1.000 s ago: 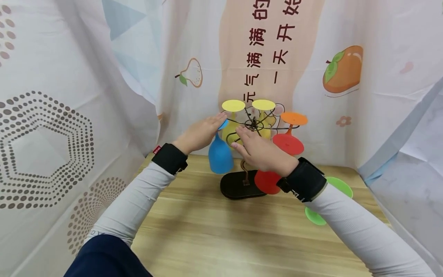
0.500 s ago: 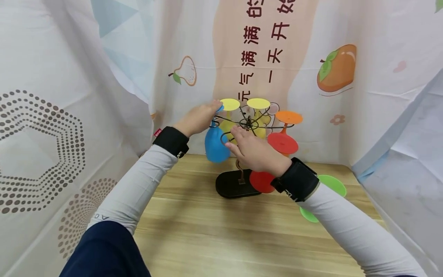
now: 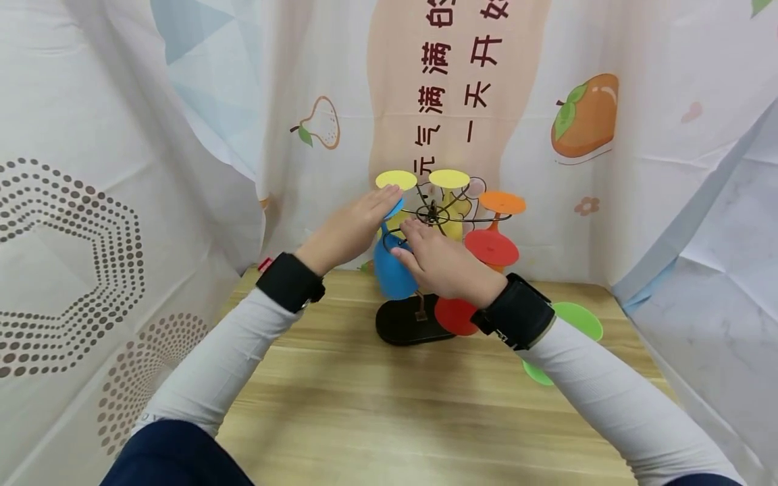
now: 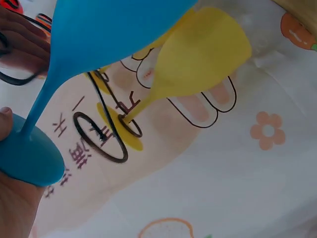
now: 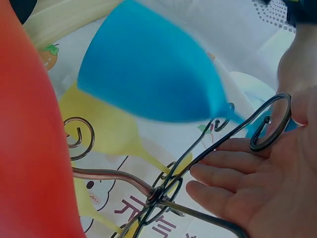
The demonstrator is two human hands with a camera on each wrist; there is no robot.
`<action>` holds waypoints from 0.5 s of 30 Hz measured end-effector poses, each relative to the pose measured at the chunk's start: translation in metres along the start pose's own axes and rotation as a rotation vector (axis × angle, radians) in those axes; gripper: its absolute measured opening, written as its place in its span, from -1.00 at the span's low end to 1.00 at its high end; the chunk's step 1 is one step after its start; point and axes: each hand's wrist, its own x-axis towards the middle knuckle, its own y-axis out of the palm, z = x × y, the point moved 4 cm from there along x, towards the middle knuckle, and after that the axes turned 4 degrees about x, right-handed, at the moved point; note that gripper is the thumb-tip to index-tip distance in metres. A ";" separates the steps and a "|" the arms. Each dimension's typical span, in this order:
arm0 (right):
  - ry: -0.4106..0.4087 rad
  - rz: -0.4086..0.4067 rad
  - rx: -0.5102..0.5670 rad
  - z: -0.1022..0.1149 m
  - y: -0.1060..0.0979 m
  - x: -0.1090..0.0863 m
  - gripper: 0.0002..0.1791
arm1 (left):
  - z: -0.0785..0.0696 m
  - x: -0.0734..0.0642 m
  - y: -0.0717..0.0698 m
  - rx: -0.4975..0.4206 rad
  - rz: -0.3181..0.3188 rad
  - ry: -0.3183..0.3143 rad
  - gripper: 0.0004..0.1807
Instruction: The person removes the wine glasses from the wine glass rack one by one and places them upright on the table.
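My left hand (image 3: 349, 229) holds an upside-down blue plastic goblet (image 3: 394, 270) by its round foot, thumb on the foot (image 4: 29, 153) in the left wrist view. The goblet hangs slightly tilted at the front left of a wire glass rack (image 3: 433, 214). Beside it my right hand (image 3: 444, 263) lies with its fingers straight against a rack arm; the arm's curled end (image 5: 270, 124) is near its palm in the right wrist view. Two yellow goblets (image 3: 450, 179), an orange goblet (image 3: 502, 202) and a red goblet (image 3: 492, 247) hang upside down from the rack.
The rack's black oval base (image 3: 404, 322) stands on a wooden table (image 3: 365, 405). A red round piece (image 3: 457, 317) shows below my right hand. Right of it, partly behind my right forearm, are green round pieces (image 3: 577, 320). Printed curtains (image 3: 328, 61) enclose the back and sides.
The blue goblet first rose with my left hand beside the rack, then came lower and to the right, closer to the right hand. My right hand stays at the rack arm. The head view shifted slightly.
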 end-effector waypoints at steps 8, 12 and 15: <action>0.047 0.000 0.033 0.001 -0.006 0.001 -0.24 | -0.009 -0.066 0.002 -0.099 -0.189 -0.148 -0.47; -0.025 -0.134 0.099 0.014 -0.019 -0.019 -0.24 | -0.017 -0.098 0.012 -0.194 -0.312 -0.286 -0.49; -0.123 -0.280 0.181 0.028 -0.022 -0.056 -0.26 | -0.027 -0.123 0.024 -0.250 -0.410 -0.421 -0.48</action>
